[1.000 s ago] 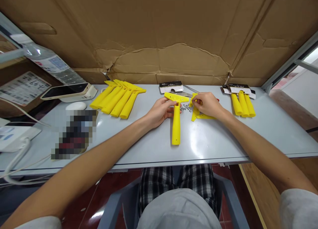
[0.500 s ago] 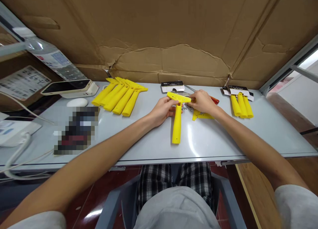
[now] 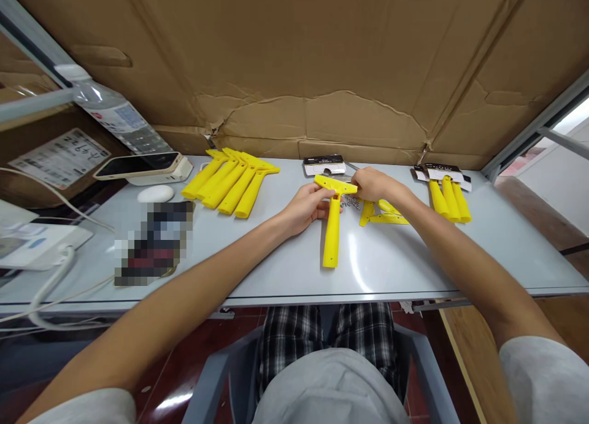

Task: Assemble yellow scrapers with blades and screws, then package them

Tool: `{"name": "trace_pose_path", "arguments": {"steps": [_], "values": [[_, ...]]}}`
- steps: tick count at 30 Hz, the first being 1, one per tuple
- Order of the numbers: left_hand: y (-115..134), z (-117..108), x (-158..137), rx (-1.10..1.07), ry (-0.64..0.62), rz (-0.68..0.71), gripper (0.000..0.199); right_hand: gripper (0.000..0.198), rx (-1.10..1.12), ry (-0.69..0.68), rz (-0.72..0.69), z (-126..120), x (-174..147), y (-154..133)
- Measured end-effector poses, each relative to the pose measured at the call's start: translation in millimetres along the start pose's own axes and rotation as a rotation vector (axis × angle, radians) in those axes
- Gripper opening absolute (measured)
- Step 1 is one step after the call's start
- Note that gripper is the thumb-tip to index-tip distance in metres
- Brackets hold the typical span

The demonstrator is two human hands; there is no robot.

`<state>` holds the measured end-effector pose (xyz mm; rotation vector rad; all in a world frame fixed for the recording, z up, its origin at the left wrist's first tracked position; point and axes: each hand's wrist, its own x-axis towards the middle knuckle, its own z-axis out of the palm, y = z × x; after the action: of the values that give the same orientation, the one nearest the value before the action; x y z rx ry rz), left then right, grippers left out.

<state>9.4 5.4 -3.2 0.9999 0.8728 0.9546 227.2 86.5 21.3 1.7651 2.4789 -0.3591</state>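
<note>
A yellow plastic scraper [image 3: 331, 234] with a T-shaped head is held just above the table, its handle toward me. My left hand [image 3: 306, 208] pinches it at the neck, below the head. At the right end of the head, my right hand [image 3: 372, 183] has its fingers closed; what they hold, if anything, is hidden. Small metal screws [image 3: 352, 202] lie in a pile behind the scraper. Loose flat yellow plastic pieces [image 3: 387, 219] lie beside my right forearm. A thin metal shaft [image 3: 352, 165] shows behind my right hand.
Several yellow scrapers [image 3: 230, 181] lie in a row at the left. Yellow handles with black-and-white cards [image 3: 442, 170] sit at the right. A black-and-white packet [image 3: 324, 164] lies at the back. A bottle [image 3: 117, 114], phone [image 3: 138, 165] and cables are at the left; a cardboard wall [image 3: 304, 56] stands behind.
My right hand has shifted slightly back, and more of the loose yellow pieces show. The red handle seen behind it is now hidden. My left hand keeps its hold on the scraper.
</note>
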Motion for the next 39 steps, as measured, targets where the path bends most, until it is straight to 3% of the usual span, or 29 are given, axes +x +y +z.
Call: {"name": "trace_pose_path", "arguments": {"steps": [6,10,14,18,22,25,39], "values": [[1.6,-4.2,2.1,-0.01,0.068,0.015,0.018,0.033,0.101,-0.052,-0.013,-0.3,-5.1,11.4],[0.4,-5.9,4.3,-0.025,0.151,0.046,0.016,0.031,0.191,-0.017,-0.003,2.9,-10.3,12.8],[-0.7,-6.4,5.0,-0.024,0.136,0.04,0.016,0.03,0.331,0.036,0.001,6.6,-16.0,16.1],[-1.1,-6.5,4.5,-0.018,0.124,0.037,0.018,0.042,0.636,0.101,0.027,11.0,-27.7,29.7],[-0.7,-6.7,3.4,-0.001,0.138,0.029,0.017,0.073,0.951,0.218,0.055,20.3,-40.8,40.2],[-1.0,-7.1,2.9,0.006,0.136,0.032,0.019,0.084,0.968,0.204,-0.005,26.0,-45.4,38.4],[-0.6,-3.8,-2.2,0.112,0.108,0.013,0.029,0.075,0.91,0.201,-0.201,21.1,-49.2,36.6]]}}
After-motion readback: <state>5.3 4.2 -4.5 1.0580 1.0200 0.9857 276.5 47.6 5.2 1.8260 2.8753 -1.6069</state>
